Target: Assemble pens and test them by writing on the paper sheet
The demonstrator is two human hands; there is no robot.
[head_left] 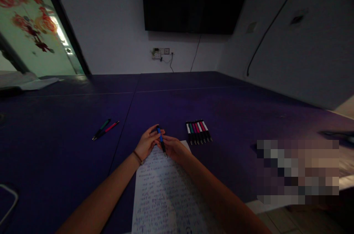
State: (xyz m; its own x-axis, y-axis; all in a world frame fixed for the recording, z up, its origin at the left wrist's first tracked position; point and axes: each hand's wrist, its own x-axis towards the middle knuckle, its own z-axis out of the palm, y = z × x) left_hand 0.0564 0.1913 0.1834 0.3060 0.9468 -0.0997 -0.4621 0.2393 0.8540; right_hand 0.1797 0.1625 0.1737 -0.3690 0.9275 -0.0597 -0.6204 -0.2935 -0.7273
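Note:
A blue pen (pixel 159 135) with a black grip is held between my two hands, its tip angled down toward me. My left hand (pixel 148 142), with a band at the wrist, pinches the pen's barrel from the left. My right hand (pixel 174 147) closes on it from the right, its fingers partly hidden behind the pen. Beneath both hands lies a sheet of paper (pixel 157 197) covered in handwriting. To the right, several pens (pixel 197 131) with white, green, purple and pink barrels form a neat row. A green pen (pixel 103 126) and a pink pen (pixel 111 126) lie together on the left.
The dark purple table (pixel 166 105) reaches to the wall, below a large black screen (pixel 196 1). Papers (pixel 38 83) lie at the far left. A white looped object (pixel 12 199) sits at the lower left. Part of the right side is blurred out.

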